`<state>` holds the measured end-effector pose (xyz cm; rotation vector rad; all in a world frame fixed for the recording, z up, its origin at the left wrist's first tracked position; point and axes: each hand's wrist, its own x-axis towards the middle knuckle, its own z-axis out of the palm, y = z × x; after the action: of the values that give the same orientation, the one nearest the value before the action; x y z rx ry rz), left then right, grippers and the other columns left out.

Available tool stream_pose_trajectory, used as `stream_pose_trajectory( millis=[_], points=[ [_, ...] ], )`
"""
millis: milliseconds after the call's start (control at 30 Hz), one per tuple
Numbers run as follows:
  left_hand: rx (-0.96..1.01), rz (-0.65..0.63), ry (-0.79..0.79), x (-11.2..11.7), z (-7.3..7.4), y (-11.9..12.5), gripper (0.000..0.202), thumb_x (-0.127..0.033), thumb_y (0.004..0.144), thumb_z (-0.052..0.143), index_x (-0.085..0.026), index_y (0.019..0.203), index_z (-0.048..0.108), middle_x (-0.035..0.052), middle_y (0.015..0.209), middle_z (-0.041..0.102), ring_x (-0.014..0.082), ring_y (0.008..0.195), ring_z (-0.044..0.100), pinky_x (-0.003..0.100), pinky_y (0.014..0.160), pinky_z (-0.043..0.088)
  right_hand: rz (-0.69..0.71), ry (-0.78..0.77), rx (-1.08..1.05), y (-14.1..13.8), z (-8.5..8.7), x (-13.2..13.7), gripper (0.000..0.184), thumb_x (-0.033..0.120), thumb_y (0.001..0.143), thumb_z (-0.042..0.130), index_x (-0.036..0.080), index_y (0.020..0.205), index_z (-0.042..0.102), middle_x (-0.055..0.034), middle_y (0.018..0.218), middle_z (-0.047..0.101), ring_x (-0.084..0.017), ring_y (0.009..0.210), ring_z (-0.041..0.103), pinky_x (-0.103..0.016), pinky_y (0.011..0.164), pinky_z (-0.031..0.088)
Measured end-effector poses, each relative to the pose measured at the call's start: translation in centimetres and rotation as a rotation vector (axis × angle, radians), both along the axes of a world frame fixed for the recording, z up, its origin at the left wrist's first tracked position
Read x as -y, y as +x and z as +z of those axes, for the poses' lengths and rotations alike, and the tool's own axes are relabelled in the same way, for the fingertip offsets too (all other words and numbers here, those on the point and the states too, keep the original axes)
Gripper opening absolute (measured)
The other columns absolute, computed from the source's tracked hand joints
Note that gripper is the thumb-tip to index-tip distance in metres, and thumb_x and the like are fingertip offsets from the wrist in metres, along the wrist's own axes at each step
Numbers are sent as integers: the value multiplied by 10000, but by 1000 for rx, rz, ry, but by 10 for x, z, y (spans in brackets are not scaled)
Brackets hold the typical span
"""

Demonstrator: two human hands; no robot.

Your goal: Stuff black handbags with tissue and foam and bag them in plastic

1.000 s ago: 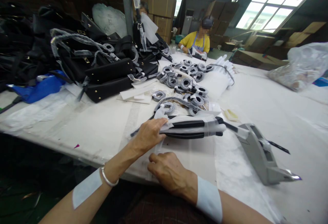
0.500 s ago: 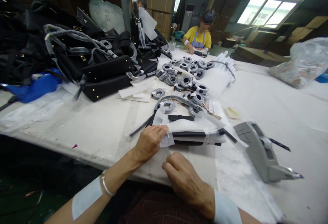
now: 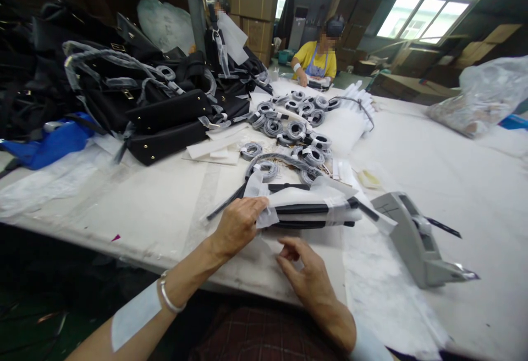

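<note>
The papered end of the black strap bundle (image 3: 313,211), laid on the white table (image 3: 165,201), is pinched by the left hand (image 3: 237,226), while the right hand (image 3: 307,273) is held loose and empty just below the grip, so the wrap is probably best pulled taut, the tape dispenser (image 3: 416,240) being found to the grip's right.

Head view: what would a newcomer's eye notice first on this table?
Probably the left hand pinching the paper-wrapped black bundle near the table edge, the right hand open beside it. Behind lie grey coils, black handbags at left, a grey tape dispenser at right.
</note>
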<state>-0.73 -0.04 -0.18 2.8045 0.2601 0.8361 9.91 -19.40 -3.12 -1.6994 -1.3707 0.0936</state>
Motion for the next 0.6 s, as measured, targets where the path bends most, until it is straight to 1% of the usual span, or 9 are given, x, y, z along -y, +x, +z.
stream_pose_trajectory(
  millis=[67, 133, 200, 267, 367, 433, 500, 533, 600],
  points=[
    [5, -2, 3, 0, -1, 0, 403, -74, 796, 593, -173, 1184, 547, 77, 1113, 722, 239, 980, 692, 358, 813, 549, 50, -2, 22, -1, -2, 1, 111, 129, 890, 596, 232, 917, 627, -4, 754, 638, -175, 703, 617, -293, 648, 514],
    [5, 1, 3, 0, -1, -1, 406, -73, 793, 601, -174, 1183, 548, 80, 1123, 720, 239, 989, 689, 358, 821, 547, 93, -21, 61, -1, -4, 1, 128, 123, 893, 587, 232, 936, 638, -23, 804, 649, -195, 773, 620, -325, 699, 512],
    [-5, 8, -5, 1, -2, -1, 401, -86, 791, 620, -175, 1176, 553, 82, 1119, 720, 242, 987, 689, 361, 822, 545, 133, -76, 96, -2, -6, 2, 252, 118, 871, 596, 230, 1094, 629, -61, 948, 669, -225, 900, 624, -373, 790, 524],
    [-17, 14, -16, 1, -1, -1, 395, -103, 791, 636, -172, 1171, 556, 85, 1110, 721, 245, 985, 689, 364, 823, 544, 209, -167, 143, -3, -7, 3, 418, 182, 834, 669, 227, 1241, 583, -108, 1170, 648, -274, 1100, 587, -453, 941, 496],
    [-23, 4, -17, 1, 0, -1, 392, -105, 795, 630, -168, 1174, 558, 87, 1107, 721, 242, 990, 688, 359, 818, 541, 365, -299, 239, -8, -10, 2, 704, 390, 756, 802, 219, 1372, 505, -141, 1420, 527, -341, 1350, 423, -563, 1143, 316],
    [-19, 2, -6, 1, 0, -1, 403, -90, 788, 623, -168, 1178, 558, 85, 1115, 720, 241, 986, 687, 355, 808, 540, 451, -346, 293, -15, -12, -1, 796, 459, 746, 811, 208, 1416, 464, -141, 1479, 477, -342, 1410, 352, -569, 1194, 223],
    [-11, 8, 7, 2, -1, -1, 419, -71, 776, 614, -167, 1180, 557, 80, 1115, 722, 241, 976, 688, 355, 798, 539, 476, -340, 308, -25, -15, -7, 731, 419, 788, 784, 183, 1406, 473, -143, 1471, 489, -319, 1406, 368, -529, 1206, 230],
    [-7, 11, 11, 2, -2, -1, 427, -62, 773, 605, -167, 1183, 556, 78, 1115, 723, 239, 976, 688, 354, 798, 539, 468, -313, 301, -29, -16, -10, 649, 382, 812, 764, 171, 1370, 507, -144, 1440, 523, -308, 1385, 403, -505, 1201, 260],
    [-4, 15, 14, 3, -3, -1, 432, -48, 775, 582, -168, 1189, 554, 76, 1118, 723, 234, 982, 687, 351, 800, 536, 431, -215, 263, -38, -20, -18, 383, 286, 875, 693, 173, 1230, 602, -120, 1295, 638, -264, 1278, 524, -445, 1168, 338]
  ],
)
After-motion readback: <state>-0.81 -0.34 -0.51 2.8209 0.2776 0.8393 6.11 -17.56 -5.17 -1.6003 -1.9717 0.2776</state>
